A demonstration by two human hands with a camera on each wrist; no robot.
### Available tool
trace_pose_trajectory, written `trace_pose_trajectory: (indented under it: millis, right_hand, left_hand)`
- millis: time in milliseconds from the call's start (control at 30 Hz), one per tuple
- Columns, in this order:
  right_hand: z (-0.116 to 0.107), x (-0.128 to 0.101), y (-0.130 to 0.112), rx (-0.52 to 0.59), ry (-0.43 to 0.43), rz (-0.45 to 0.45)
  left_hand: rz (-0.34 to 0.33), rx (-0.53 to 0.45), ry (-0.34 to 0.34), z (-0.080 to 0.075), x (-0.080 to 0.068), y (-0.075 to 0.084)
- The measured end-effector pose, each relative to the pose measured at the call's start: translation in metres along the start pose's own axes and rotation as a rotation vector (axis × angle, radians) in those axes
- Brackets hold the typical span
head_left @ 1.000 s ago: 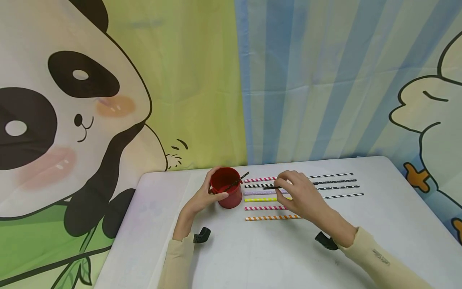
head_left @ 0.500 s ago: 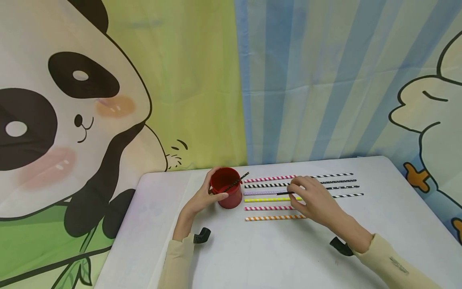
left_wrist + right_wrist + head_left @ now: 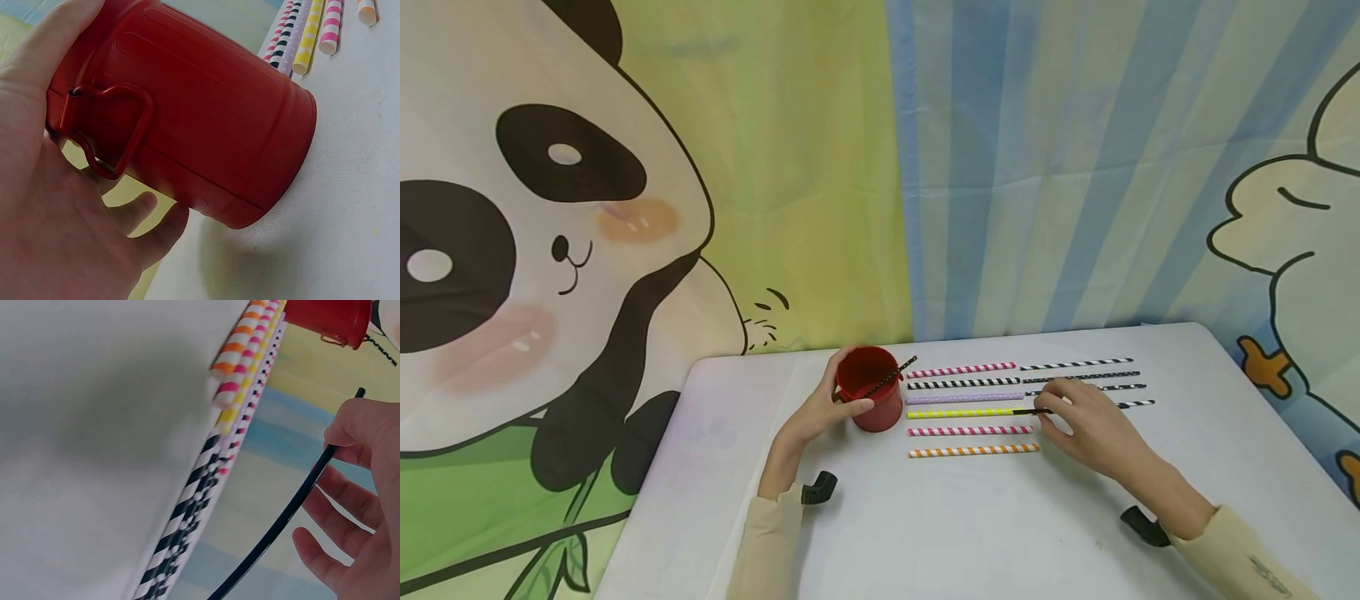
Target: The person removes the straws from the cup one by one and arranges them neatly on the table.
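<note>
On the left, my left hand (image 3: pixel 816 414) grips a red metal pail (image 3: pixel 880 412). In the left wrist view the pail (image 3: pixel 206 112) is tilted, with a small wire handle (image 3: pixel 134 137) beside the palm. One black dotted straw (image 3: pixel 891 377) leans out over the pail's right rim. My right hand (image 3: pixel 1093 427) pinches a thin plain black straw-like stick (image 3: pixel 289 515) between thumb and fingertips. In the head view, this stick's left tip overlaps the right end of the yellow striped straw (image 3: pixel 958 413); the rest is mostly hidden by the hand.
Several paper straws lie in a left column, from a pink striped straw (image 3: pixel 958 370) to an orange striped straw (image 3: pixel 973 452). A right column has black-and-white straws (image 3: pixel 1078 364), partly hidden by the right hand. A printed curtain (image 3: pixel 1037 167) hangs behind the white table (image 3: pixel 925 533).
My right hand has moved right and nearer the front, carrying the black stick from over the black-and-white striped straw to the yellow straw's right end. The left hand and pail stay put.
</note>
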State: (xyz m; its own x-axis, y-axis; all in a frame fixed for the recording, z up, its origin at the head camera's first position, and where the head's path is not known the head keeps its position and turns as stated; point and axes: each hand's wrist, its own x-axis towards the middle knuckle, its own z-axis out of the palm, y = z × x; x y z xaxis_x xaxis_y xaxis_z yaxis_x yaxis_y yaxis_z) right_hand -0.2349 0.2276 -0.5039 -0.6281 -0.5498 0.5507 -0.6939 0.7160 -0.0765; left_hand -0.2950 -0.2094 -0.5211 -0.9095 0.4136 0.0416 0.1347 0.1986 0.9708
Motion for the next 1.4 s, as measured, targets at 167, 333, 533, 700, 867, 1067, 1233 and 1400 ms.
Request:
trace_pose_trajectory:
  millis: [167, 333, 533, 700, 867, 1067, 1233, 1400]
  right_hand:
    - [0.001, -0.013, 0.011, -0.001, 0.013, 0.004]
    - [0.003, -0.021, 0.020, -0.012, 0.019, 0.007]
    - [0.005, -0.028, 0.026, -0.029, 0.006, 0.012]
    - [0.006, -0.032, 0.028, -0.035, -0.010, 0.033]
    - [0.008, -0.036, 0.030, -0.060, -0.027, 0.051]
    - [0.010, -0.042, 0.031, -0.093, -0.093, 0.098]
    - [0.011, -0.043, 0.031, -0.097, -0.134, 0.141]
    - [0.011, -0.042, 0.029, -0.096, -0.145, 0.161]
  left_hand:
    - [0.000, -0.003, -0.001, 0.000, 0.001, 0.000]
    - [0.000, -0.001, 0.000, 0.000, 0.001, 0.000]
    - [0.000, -0.004, -0.004, 0.000, 0.001, 0.000]
    - [-0.013, -0.009, 0.001, 0.000, 0.001, 0.001]
    - [-0.021, -0.014, 0.001, 0.001, -0.001, 0.002]
    - [-0.021, -0.013, 0.005, 0.001, -0.001, 0.003]
    - [-0.014, -0.017, -0.001, 0.001, -0.001, 0.002]
    - [-0.018, -0.020, -0.001, 0.000, -0.001, 0.001]
